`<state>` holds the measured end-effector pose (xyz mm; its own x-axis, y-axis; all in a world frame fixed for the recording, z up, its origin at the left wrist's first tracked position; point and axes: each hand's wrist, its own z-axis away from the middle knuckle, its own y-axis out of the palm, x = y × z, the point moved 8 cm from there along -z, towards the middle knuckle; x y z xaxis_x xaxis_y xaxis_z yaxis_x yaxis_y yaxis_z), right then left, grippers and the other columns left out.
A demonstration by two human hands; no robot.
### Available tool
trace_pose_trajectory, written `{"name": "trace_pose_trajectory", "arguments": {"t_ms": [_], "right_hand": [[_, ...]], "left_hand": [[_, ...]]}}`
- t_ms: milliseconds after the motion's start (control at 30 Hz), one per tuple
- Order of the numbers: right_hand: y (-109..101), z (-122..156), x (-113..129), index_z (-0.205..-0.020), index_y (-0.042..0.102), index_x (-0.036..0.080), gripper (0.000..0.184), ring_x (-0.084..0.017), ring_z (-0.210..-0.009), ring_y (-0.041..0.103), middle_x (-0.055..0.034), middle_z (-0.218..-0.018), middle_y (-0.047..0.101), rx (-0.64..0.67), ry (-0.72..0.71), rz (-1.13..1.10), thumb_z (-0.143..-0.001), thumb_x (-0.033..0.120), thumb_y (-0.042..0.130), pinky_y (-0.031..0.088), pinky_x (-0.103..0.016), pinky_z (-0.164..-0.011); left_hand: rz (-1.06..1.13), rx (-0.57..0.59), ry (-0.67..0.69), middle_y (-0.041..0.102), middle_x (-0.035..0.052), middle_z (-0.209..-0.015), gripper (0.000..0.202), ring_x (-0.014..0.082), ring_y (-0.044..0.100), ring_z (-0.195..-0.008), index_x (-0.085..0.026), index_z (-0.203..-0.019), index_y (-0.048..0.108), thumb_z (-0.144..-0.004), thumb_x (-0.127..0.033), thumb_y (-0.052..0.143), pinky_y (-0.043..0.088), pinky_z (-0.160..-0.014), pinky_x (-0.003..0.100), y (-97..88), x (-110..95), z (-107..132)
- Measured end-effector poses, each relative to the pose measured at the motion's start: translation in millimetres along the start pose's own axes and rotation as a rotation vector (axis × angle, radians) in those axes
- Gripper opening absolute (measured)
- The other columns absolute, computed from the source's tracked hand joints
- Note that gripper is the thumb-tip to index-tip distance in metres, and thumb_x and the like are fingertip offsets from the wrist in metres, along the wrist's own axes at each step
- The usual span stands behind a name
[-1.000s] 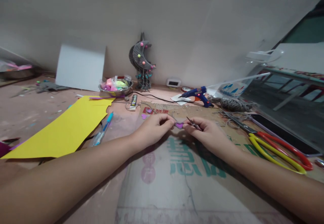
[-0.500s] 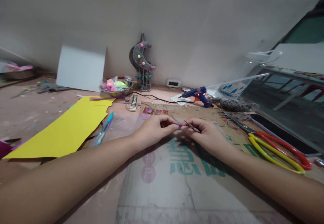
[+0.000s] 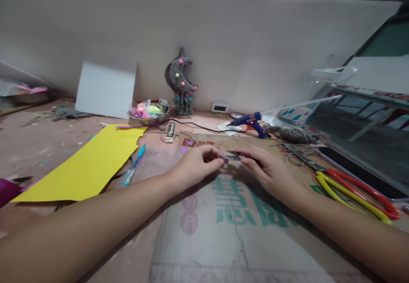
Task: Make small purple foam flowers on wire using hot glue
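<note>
My left hand (image 3: 194,166) pinches a small purple paper piece (image 3: 224,159) between thumb and fingers, just above a flattened cardboard sheet (image 3: 230,215). Close to its right, my right hand (image 3: 271,170) is closed around small thread snips (image 3: 235,156), whose blades point left and nearly touch the purple piece. Both forearms reach in from the bottom corners.
A yellow paper sheet (image 3: 92,163) and a blue pen (image 3: 136,166) lie to the left. Red and yellow handled scissors (image 3: 354,189), twine (image 3: 292,134) and a phone (image 3: 358,170) lie to the right. A blue glue gun (image 3: 251,122), a bowl of coloured bits (image 3: 148,111) and a moon ornament (image 3: 180,80) stand at the back.
The purple piece has turned and shows less between my left fingers. The snips have tilted from pointing up-left to lying flatter, aimed left at the piece. The view has shifted slightly.
</note>
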<state>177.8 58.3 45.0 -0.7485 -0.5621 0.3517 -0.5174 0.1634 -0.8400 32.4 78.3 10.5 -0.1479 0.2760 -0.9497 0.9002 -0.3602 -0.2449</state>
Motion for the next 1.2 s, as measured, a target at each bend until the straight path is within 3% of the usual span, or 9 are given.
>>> {"name": "trace_pose_trajectory", "arguments": {"t_ms": [133, 333, 533, 700, 1033, 1200], "right_hand": [[0, 0, -3, -0.109, 0.062, 0.023, 0.029, -0.021, -0.092, 0.060, -0.0065, -0.102, 0.067, -0.012, 0.020, 0.001, -0.091, 0.032, 0.041, 0.045, -0.034, -0.078], [-3, 0, -5, -0.103, 0.061, 0.018, 0.031, -0.022, -0.085, 0.061, -0.0086, -0.097, 0.067, -0.054, 0.119, -0.063, -0.085, 0.039, 0.048, 0.047, -0.034, -0.073], [11, -4, 8, -0.087, 0.065, 0.020, 0.025, -0.017, -0.066, 0.059, -0.0030, -0.075, 0.067, 0.089, 0.283, -0.270, -0.080, 0.041, 0.054, 0.043, -0.026, -0.057], [16, -6, 7, -0.069, 0.062, 0.018, 0.028, -0.012, -0.050, 0.046, 0.0012, -0.055, 0.053, 0.097, 0.333, -0.285, -0.080, 0.042, 0.052, 0.032, -0.023, -0.046], [23, -2, 2, -0.073, 0.059, 0.018, 0.024, -0.011, -0.053, 0.048, 0.0013, -0.060, 0.055, 0.152, 0.390, -0.408, -0.081, 0.040, 0.052, 0.035, -0.021, -0.049], [23, -2, -1, -0.073, 0.056, 0.018, 0.027, -0.010, -0.052, 0.046, 0.0024, -0.059, 0.051, 0.117, 0.405, -0.446, -0.081, 0.044, 0.052, 0.035, -0.021, -0.048]], "left_hand": [[-0.024, 0.016, 0.003, 0.067, 0.0050, -0.088, 0.022, 0.0145, 0.059, -0.081, -0.014, -0.091, 0.065, -0.079, -0.031, 0.057, 0.045, -0.073, 0.025, -0.3, -1, 1], [-0.031, -0.003, 0.012, 0.067, 0.0029, -0.083, 0.021, 0.0132, 0.058, -0.076, -0.015, -0.086, 0.065, -0.079, -0.033, 0.056, 0.044, -0.069, 0.023, -1.1, -2, 1], [-0.042, -0.004, 0.029, 0.067, 0.0035, -0.081, 0.025, 0.0141, 0.058, -0.075, -0.014, -0.084, 0.066, -0.078, -0.037, 0.058, 0.043, -0.067, 0.024, -1.8, -4, 0], [-0.009, 0.039, 0.018, 0.068, 0.0036, -0.082, 0.023, 0.0135, 0.058, -0.074, -0.015, -0.086, 0.068, -0.078, -0.034, 0.059, 0.043, -0.067, 0.023, 0.1, -1, 0], [-0.041, 0.022, 0.016, 0.063, 0.0016, -0.075, 0.021, 0.0114, 0.055, -0.069, -0.014, -0.080, 0.063, -0.081, -0.032, 0.054, 0.041, -0.064, 0.022, -1.1, -5, 0], [-0.042, 0.035, 0.021, 0.065, 0.0026, -0.083, 0.024, 0.0129, 0.056, -0.075, -0.015, -0.086, 0.065, -0.081, -0.036, 0.053, 0.041, -0.068, 0.023, 0.0, -4, 1]]}}
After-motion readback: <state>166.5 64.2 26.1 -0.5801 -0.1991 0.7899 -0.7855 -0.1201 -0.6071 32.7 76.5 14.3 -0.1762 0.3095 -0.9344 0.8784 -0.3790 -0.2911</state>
